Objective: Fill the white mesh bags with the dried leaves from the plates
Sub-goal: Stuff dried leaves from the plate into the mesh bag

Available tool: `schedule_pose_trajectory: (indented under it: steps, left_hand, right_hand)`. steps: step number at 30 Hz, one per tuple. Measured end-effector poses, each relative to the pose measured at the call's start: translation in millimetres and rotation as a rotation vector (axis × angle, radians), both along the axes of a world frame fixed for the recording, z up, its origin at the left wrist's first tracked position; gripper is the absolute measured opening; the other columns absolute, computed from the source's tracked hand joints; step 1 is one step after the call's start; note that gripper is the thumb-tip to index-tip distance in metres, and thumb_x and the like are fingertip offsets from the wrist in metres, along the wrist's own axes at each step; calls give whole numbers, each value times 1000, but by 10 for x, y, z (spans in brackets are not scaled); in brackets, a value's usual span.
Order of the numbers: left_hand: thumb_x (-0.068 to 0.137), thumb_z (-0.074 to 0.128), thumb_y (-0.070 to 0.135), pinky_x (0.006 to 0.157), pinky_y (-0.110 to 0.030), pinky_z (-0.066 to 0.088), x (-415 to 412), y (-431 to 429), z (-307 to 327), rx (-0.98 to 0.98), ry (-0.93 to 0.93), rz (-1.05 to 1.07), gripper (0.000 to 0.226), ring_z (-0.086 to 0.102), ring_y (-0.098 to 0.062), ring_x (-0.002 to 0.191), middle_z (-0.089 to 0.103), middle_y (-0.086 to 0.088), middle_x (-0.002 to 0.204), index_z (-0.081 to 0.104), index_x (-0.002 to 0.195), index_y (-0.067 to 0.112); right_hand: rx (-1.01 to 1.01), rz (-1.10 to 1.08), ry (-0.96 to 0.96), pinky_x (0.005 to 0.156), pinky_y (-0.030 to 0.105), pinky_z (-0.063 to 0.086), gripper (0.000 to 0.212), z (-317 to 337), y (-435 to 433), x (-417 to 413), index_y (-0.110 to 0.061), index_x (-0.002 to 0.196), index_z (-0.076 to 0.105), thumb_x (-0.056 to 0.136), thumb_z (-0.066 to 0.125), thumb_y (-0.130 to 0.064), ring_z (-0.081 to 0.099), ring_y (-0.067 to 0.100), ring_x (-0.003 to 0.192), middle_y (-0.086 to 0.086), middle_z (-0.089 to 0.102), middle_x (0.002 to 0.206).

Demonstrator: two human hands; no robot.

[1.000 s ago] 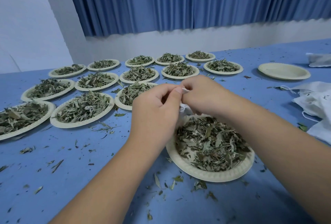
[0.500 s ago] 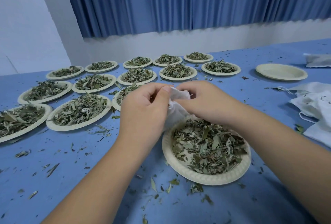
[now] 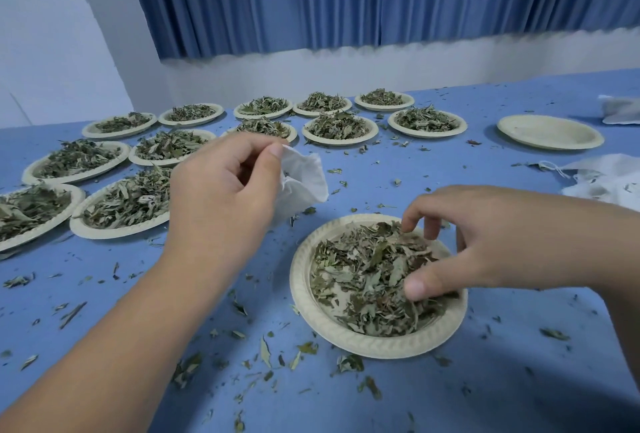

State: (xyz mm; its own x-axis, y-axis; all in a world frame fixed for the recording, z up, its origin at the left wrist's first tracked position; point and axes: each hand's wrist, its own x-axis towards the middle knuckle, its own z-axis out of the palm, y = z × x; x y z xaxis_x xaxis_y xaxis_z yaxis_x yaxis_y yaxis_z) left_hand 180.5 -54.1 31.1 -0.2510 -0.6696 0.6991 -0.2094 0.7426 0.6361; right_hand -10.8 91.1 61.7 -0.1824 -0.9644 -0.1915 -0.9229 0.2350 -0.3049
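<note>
My left hand (image 3: pixel 225 190) pinches the rim of a small white mesh bag (image 3: pixel 303 181), which hangs above the blue table left of the near plate. That paper plate (image 3: pixel 311 311) holds a heap of dried leaves (image 3: pixel 367 276). My right hand (image 3: pixel 460 242) is over the plate's right side, fingers spread and curved down onto the leaves, thumb touching the heap. It has not closed on anything.
Several more paper plates of dried leaves (image 3: pixel 124 204) stand in rows across the left and back of the blue table (image 3: pixel 173 294). An empty plate (image 3: pixel 550 131) sits at the back right. Spare white bags (image 3: pixel 609 179) lie at the right edge. Leaf crumbs are scattered about.
Both hands were together at the bag's mouth. My right hand has let go and dropped onto the leaves in the near plate; my left hand has carried the bag to the left.
</note>
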Motion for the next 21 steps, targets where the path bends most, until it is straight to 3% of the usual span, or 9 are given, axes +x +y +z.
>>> schedule_pose_trajectory:
  steps: [5,8,11,14,16,18,21]
  left_hand:
    - [94,60,25,61,-17,39,-17,-10,-45,-34,-53,35,15,54,3,66,62,24,70,71,91,33]
    - [94,60,23,57,-13,36,-7,-36,-40,-13,-37,36,14,52,1,60,62,17,68,73,92,29]
    - [94,60,22,60,-20,39,-9,-25,-37,-15,-49,39,14,56,-4,65,63,16,71,74,93,26]
    - [94,61,20,64,-15,41,-26,3,-36,-53,-88,58,14,56,3,69,62,22,75,74,93,24]
    - [93,61,18,63,-8,38,-36,7,-35,-65,-101,65,14,55,7,70,61,24,75,75,92,22]
    - [93,61,18,64,-10,38,-42,5,-38,-55,-99,62,14,55,6,68,61,23,73,75,92,21]
    - [93,61,19,63,-10,37,-38,7,-36,-64,-107,60,14,54,6,69,61,23,73,75,92,22]
  right_hand:
    - [48,35,96,83,31,47,85,-118,1,182,-52,105,37,32,45,-96,47,-3,94,-29,40,98]
    - [44,38,142,78,31,48,70,-147,-39,226,-45,106,42,51,60,-84,49,1,91,-23,43,97]
    - [6,56,177,66,26,45,48,-174,-67,250,-42,100,46,66,68,-68,51,1,84,-20,45,91]
    - [-7,81,193,55,22,36,34,-175,-68,273,-44,95,49,72,69,-59,49,0,78,-22,41,85]
    - [-17,78,175,53,23,35,27,-168,-64,274,-45,90,51,73,71,-56,50,2,73,-20,41,81]
    - [-31,81,142,53,24,37,23,-162,-66,250,-45,86,54,73,72,-53,51,3,67,-17,47,76]
    - [-43,106,74,54,23,38,21,-132,-69,180,-47,86,57,72,70,-55,51,2,61,-39,48,77]
